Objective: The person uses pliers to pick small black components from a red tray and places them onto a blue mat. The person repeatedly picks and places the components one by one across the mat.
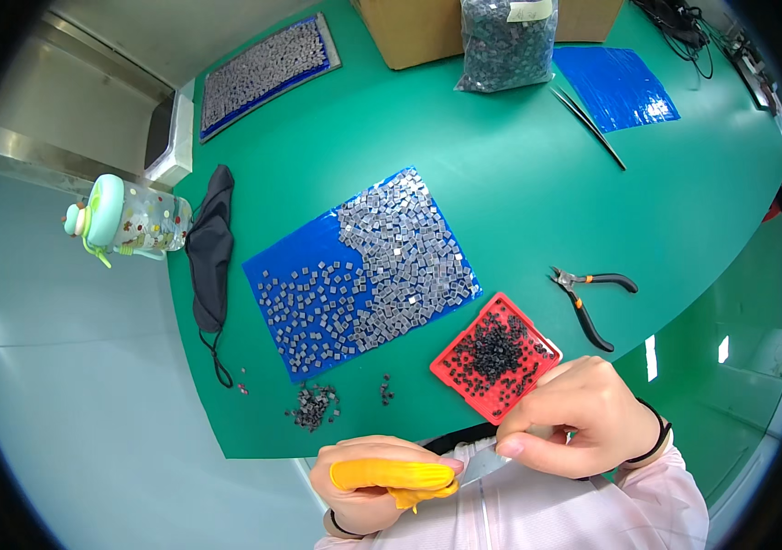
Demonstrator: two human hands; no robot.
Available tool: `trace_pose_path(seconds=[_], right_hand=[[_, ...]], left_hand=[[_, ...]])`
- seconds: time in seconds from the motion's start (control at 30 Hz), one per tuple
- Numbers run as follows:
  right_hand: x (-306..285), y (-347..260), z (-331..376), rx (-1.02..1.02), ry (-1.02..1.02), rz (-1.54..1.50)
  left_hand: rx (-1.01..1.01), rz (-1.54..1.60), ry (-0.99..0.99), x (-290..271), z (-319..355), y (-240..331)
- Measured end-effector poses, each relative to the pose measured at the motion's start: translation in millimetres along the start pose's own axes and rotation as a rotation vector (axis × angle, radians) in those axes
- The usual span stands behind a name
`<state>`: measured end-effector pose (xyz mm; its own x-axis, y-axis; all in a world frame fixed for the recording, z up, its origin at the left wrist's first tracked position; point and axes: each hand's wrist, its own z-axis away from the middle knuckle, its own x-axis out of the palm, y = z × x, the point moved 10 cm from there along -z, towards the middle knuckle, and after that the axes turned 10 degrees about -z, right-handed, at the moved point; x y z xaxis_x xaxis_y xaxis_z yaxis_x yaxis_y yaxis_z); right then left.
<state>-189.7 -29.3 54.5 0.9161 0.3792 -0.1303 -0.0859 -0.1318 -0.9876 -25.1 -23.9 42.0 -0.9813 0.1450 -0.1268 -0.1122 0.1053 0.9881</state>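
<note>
Head view shows both hands close to the body, below the near edge of the green counter (519, 192). The left hand (368, 486) has a yellow rubber finger cot (391, 475) on its forefinger, and the right hand (579, 417) has its fingers (524, 446) pinched at the cot's open end. By the look of it, the step in hand is fitting or adjusting that cot. The left fingers curl loosely round it, holding nothing else that I can make out. The right fingers are clenched in a pinch on the cot's rim, though the exact contact is partly hidden.

The cot lies with its long axis nearly level across the picture, running left to right. Its closed tip points toward the person's left, and its loose, wrinkled mouth is toward the right.

A next move, as I judge it, calls for a steady pull along that axis so the rubber does not bunch up.

On the counter just ahead sit a red square plastic tray of small black parts (496, 356), a blue plastic sheet covered with small grey square pieces (363, 270), and black-handled side cutters (588, 301), all untouched.
</note>
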Motion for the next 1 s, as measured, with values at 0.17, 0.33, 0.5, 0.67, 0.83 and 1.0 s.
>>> trace_pose_path(seconds=[0.17,0.33,0.5,0.67,0.83,1.0], right_hand=[[-11,3,4,-0.002,0.033,-0.015],[-10,-8,3,-0.092,0.059,0.061],[-8,-29,5,-0.269,0.070,0.283],[-7,-31,7,-0.307,0.099,0.361],[-8,-35,6,-0.331,0.133,0.472],[-13,-38,8,-0.326,0.170,0.581]], left_hand=[[-0.100,0.064,-0.085,1,7,-11],[-0.105,0.084,-0.072,4,4,-11],[-0.112,0.161,-0.062,4,6,-14],[-0.342,0.383,-0.045,8,13,-32],[-0.486,0.399,0.009,8,16,-41],[-0.446,0.381,0.088,2,15,-41]])
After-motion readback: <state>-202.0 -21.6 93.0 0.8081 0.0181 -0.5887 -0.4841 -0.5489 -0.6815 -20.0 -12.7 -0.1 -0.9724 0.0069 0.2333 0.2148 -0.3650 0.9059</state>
